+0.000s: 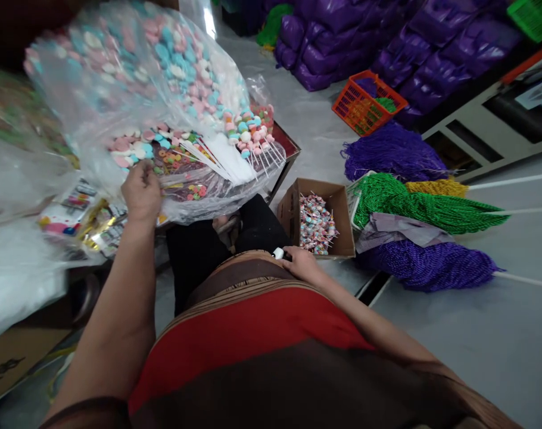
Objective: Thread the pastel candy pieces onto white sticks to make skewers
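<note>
My left hand (142, 189) rests at the near edge of a big clear plastic bag (119, 95) full of pink, blue and white candies. Its fingers are curled down by loose candies (141, 146), and what they grip is hidden. Right of them, white sticks (208, 158) lie over colourful ring candies (175, 158). Skewered candies (257, 134) stand at the bag's right end. Low by my waist, my right hand (303, 264) has its fingers closed at a small white piece (279, 253), whose kind I cannot make out.
A cardboard box (345, 238) holding many wrapped candy sticks (316, 223) stands right of my legs. Green cord bundles (432, 205) and purple ones (427, 265) lie further right. An orange basket (354, 110) and stacked purple bags (329, 36) are behind. Shiny packets (103, 229) lie left.
</note>
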The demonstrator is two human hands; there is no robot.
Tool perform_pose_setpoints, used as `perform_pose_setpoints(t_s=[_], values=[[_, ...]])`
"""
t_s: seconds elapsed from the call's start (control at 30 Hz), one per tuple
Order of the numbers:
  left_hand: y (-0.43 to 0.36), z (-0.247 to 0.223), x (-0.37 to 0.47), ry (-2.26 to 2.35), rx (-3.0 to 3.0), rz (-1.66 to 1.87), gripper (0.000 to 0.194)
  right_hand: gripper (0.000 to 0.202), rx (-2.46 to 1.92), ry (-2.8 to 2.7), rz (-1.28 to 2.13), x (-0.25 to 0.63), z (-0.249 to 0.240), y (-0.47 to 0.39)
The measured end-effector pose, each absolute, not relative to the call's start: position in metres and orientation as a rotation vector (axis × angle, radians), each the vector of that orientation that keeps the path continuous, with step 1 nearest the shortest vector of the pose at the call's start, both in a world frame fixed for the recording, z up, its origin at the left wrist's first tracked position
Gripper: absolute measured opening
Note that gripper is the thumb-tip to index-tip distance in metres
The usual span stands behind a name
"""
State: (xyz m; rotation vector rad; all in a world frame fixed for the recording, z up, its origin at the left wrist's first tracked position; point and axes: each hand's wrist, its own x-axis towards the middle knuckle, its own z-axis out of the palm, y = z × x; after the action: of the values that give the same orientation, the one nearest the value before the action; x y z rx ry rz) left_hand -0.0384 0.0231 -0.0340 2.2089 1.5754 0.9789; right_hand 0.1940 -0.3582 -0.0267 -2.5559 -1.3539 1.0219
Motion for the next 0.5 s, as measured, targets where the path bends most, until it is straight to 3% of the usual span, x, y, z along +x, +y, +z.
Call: perform_pose_setpoints(t_s=[0.07,0.23,0.37,0.5], values=[[0.019,-0.030,-0.036,1.588,2.153,0.979,0.042,0.030,-2.544,-1.373,1.051,0.192,-0.027,-0.355],[0.015,-0.023,-0.033,1.578,2.151,0.962,0.042,0.069,-2.618,-1.367,1.049,0.186,-0.025,-0.349],[0.008,-0.012,-0.034,1.528,2.241,1.033,0.044,0.067,-2.595,-1.212,1.117,0.184,-0.031,-0.340],[-0.040,0.016,-0.023,1.019,2.482,1.305,0.039,0.058,-2.493,-1.014,1.120,0.187,-0.044,-0.339]])
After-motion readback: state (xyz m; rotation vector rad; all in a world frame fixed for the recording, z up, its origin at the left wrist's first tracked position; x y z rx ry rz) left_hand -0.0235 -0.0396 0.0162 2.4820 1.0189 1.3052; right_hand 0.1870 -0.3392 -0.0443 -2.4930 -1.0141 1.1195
